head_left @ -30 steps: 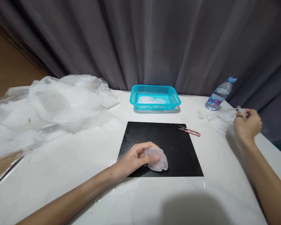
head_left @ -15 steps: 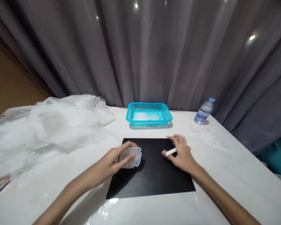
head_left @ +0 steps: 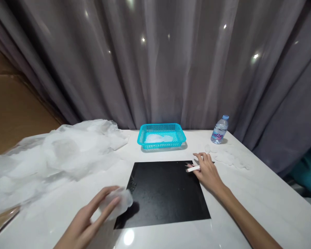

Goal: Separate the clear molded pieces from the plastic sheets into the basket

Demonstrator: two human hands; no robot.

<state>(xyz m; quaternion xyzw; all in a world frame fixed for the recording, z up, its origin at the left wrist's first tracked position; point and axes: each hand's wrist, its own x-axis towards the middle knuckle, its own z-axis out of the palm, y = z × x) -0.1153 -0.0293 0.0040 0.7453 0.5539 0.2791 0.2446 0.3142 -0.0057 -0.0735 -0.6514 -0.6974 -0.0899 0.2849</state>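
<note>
My left hand (head_left: pixel 86 219) is closed around a small translucent plastic container (head_left: pixel 125 200), held tilted over the left edge of a black rectangular mat (head_left: pixel 166 193). The container is slightly blurred and its contents cannot be made out. Near the mat's far right corner is my right hand (head_left: pixel 208 174), closed on a white pen-like stick (head_left: pixel 193 168) with the index finger stretched forward. A thin dark point shows beside the stick's end; its kind is unclear.
A turquoise plastic basket (head_left: pixel 162 145) holding white round pieces stands behind the mat. Thin white sheeting (head_left: pixel 64 148) is heaped at the left. A water bottle (head_left: pixel 219 131) stands at the back right, with flat white scraps (head_left: pixel 229 157) before it. A grey curtain (head_left: pixel 166 69) hangs behind.
My left hand has carried the container left and toward me, from above the mat to its left edge. My right hand stays by the far right corner, still holding the white stick. The view has tilted up slightly.
</note>
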